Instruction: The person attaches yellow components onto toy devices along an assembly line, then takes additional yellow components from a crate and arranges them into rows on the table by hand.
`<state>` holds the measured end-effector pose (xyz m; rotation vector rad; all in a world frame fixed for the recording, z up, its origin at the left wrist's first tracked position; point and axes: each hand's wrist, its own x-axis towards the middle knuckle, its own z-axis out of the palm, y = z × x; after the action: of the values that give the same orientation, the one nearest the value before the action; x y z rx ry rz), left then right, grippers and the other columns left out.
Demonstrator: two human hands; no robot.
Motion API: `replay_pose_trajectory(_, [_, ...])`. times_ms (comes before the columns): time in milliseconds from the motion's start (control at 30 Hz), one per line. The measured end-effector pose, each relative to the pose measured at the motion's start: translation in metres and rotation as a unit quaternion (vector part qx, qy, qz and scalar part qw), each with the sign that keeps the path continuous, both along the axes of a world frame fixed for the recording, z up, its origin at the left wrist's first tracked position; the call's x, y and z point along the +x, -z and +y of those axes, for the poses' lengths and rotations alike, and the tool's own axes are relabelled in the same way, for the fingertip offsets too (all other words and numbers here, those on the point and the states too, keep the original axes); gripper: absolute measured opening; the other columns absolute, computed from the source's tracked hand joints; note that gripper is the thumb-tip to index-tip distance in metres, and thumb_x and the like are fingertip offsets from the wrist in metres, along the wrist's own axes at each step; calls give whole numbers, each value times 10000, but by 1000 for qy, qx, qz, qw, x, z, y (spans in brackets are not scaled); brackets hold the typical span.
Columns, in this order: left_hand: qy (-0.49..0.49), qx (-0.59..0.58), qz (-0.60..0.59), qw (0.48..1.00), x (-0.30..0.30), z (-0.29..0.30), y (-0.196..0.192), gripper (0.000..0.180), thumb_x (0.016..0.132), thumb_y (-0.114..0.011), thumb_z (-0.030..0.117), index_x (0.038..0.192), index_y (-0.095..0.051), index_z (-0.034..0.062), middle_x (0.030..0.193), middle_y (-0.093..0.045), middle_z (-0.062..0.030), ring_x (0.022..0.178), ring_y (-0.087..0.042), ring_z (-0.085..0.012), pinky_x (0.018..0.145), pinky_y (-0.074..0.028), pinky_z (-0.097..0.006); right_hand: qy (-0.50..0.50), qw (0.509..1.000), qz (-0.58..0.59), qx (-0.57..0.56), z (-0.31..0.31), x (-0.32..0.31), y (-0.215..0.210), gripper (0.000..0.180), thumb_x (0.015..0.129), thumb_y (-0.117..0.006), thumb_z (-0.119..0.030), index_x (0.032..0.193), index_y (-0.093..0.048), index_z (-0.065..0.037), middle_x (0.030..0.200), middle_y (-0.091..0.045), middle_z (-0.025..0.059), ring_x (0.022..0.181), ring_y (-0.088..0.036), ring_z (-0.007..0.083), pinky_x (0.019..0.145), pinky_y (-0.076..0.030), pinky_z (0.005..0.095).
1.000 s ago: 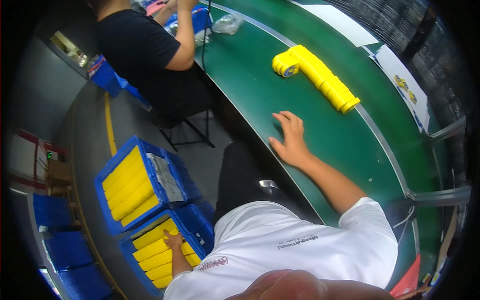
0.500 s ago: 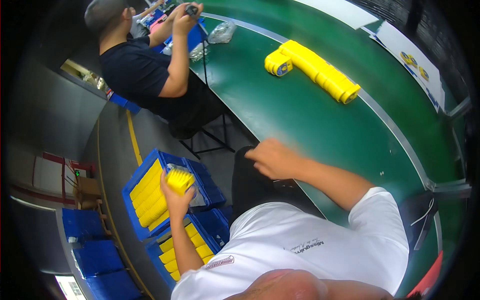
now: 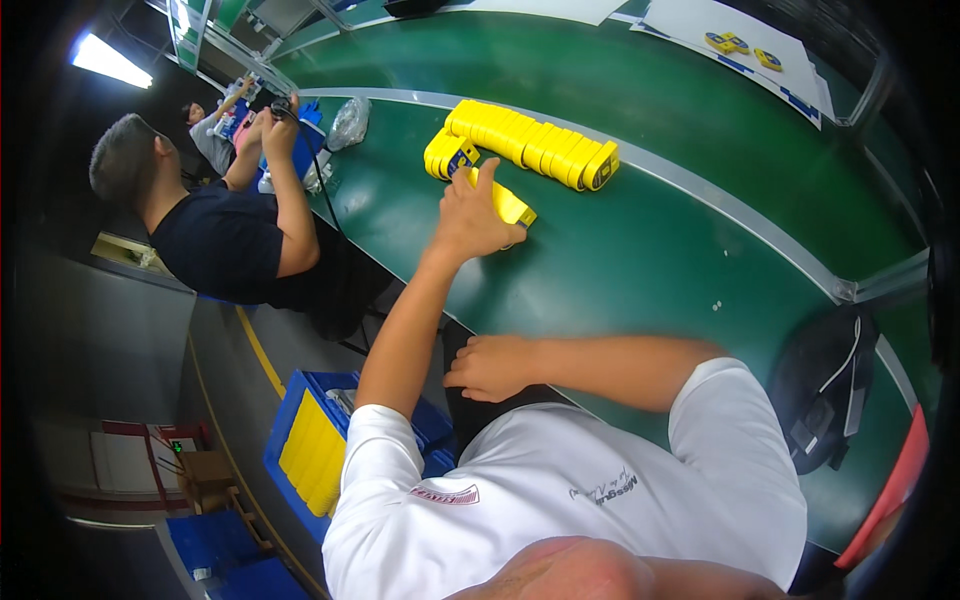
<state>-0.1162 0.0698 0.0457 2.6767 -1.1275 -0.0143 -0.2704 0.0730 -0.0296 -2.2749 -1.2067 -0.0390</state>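
Observation:
My left hand [image 3: 468, 215] is over the green table, closed round a short stack of yellow tape measures [image 3: 508, 200]; the palm hides part of them. Just beyond it stands a small group of yellow tape measures [image 3: 447, 152], its near face showing a round dark label. A long row of yellow tape measures [image 3: 535, 142] runs rightward behind that group. My right hand [image 3: 495, 366] rests at the table's near edge over my dark trousers, fingers loosely bent and nothing seen in them.
A blue crate [image 3: 290, 410] holding yellow pieces sits on the floor at left. A co-worker in a dark shirt [image 3: 215, 235] sits at the table's far left. A dark bag [image 3: 825, 385] lies at right; white sheets [image 3: 690, 30] with several yellow pieces are at the back.
My left hand has carried the yellow stack from above the floor crates up to the table, near the row. My right hand has drawn down to the table's edge. The view has shifted.

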Motion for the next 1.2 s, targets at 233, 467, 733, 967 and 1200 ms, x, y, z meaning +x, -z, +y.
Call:
replay_pose_trajectory(233, [-24,-123,-38,991,-12,-13,33,1114,631,-799,329,1549,-194,145,1539,-153,-321,1440,-101,-524,1140,-129,-644,-7,996,90,5,-5,1,-5,342,876,-616,-230,1171,-624,-59,1060,-674,145,1022,-631,319,920,-475,450])
replay_pose_trajectory(467, [-40,-233,-25,971,-10,-15,45,1091,628,-773,238,1546,-187,163,1556,-69,-317,1436,-10,-564,1115,-85,-700,14,994,-1,104,-3,1,6,304,824,-641,-198,1088,-643,-47,981,-682,166,933,-652,353,885,-495,452])
replay_pose_trajectory(733, [0,-270,-88,959,22,-31,61,1082,617,-782,261,1532,-217,136,1523,-168,-323,1417,-106,-560,1148,-95,-652,24,996,38,74,-3,-1,3,303,831,-617,-206,1078,-638,-32,985,-686,183,941,-652,357,873,-496,471])
replay_pose_trajectory(967, [-34,-265,-86,960,16,-27,56,1215,584,-856,289,1550,-135,139,1539,-98,-317,1436,-64,-534,1140,-69,-657,23,996,40,77,1,1,10,241,813,-593,-216,900,-700,-19,928,-701,189,903,-662,371,838,-512,485])
replay_pose_trajectory(1200, [-132,-294,11,947,9,-27,66,1285,599,-840,217,1558,11,134,1505,27,-433,1430,-30,-570,1170,-102,-582,13,998,44,36,2,1,11,234,803,-617,-230,885,-713,-33,889,-701,176,891,-663,362,848,-511,472])
